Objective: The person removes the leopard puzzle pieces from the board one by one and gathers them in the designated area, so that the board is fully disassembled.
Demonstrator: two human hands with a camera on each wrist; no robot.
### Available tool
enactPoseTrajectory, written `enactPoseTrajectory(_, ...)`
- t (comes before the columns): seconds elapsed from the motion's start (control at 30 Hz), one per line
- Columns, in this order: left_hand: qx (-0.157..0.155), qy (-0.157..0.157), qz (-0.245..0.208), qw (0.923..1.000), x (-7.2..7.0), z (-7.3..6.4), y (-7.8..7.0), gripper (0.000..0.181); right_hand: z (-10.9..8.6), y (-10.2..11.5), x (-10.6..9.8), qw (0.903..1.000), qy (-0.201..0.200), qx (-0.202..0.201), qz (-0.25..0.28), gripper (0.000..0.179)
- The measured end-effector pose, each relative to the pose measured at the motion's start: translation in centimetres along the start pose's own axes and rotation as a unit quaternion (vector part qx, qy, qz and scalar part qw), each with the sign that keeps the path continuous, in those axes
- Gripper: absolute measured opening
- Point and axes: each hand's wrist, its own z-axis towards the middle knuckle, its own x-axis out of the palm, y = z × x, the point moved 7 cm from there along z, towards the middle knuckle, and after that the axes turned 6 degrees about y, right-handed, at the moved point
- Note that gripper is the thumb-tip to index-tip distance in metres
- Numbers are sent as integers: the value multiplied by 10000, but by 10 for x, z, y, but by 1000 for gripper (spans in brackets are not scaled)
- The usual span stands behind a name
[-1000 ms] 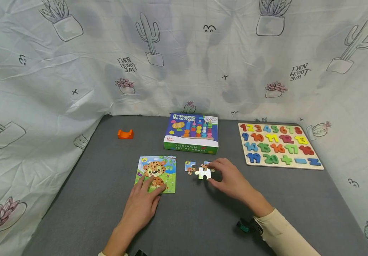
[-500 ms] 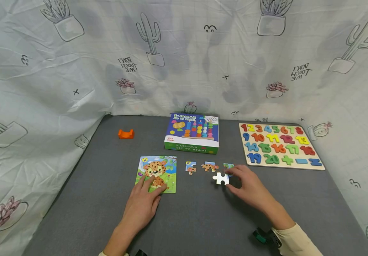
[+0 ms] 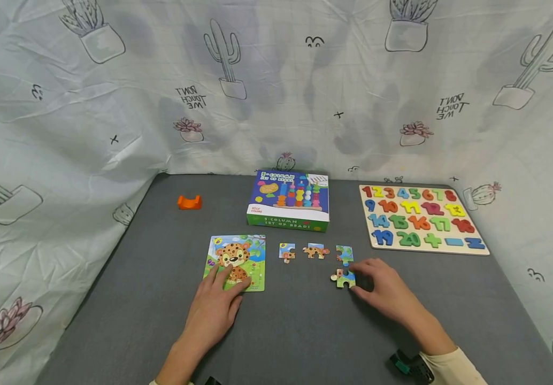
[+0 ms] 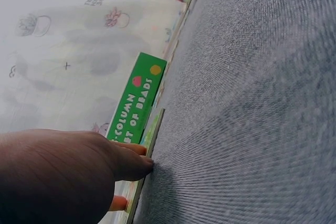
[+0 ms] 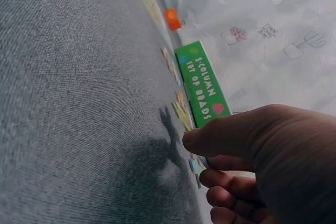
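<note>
My left hand (image 3: 215, 313) rests its spread fingers on a leopard puzzle board (image 3: 255, 267), which lies flat on the grey table. Between thumb and fingers, my right hand (image 3: 388, 293) pinches a jigsaw piece (image 3: 346, 280), picture side showing in the head view. This piece sits just below a blue-green puzzle piece (image 3: 344, 253), close to its lower tab; whether they touch I cannot tell. To the left lie a spotted piece (image 3: 312, 252) and a blue-and-orange piece (image 3: 286, 250), apart from each other. In the right wrist view, the thumb (image 5: 202, 139) hides part of the held piece.
Behind the pieces stands a box of column beads (image 3: 288, 203). A wooden number board (image 3: 425, 218) lies at the right. An orange curved block (image 3: 189, 202) is at the back left. Printed fabric (image 3: 276, 80) hangs behind the table.
My right hand has moved right and toward me with the jigsaw piece, whose white back has turned to its picture side. The spotted and blue-green pieces are uncovered. My left hand stays put.
</note>
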Motion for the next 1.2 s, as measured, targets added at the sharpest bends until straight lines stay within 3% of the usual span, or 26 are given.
enactPoseTrajectory(0.5,-26,27,12,10000,3,0,1,41,-4,-11,9,9994,198,235,164,36)
enactPoseTrajectory(1.03,-36,-1,-32,10000,1,-1,1,42,-3,-10,7,9996,178,197,127,36)
enactPoseTrajectory(1.2,-18,20,-38,10000,-1,-2,0,43,0,-4,2,9999,-14,11,105,37)
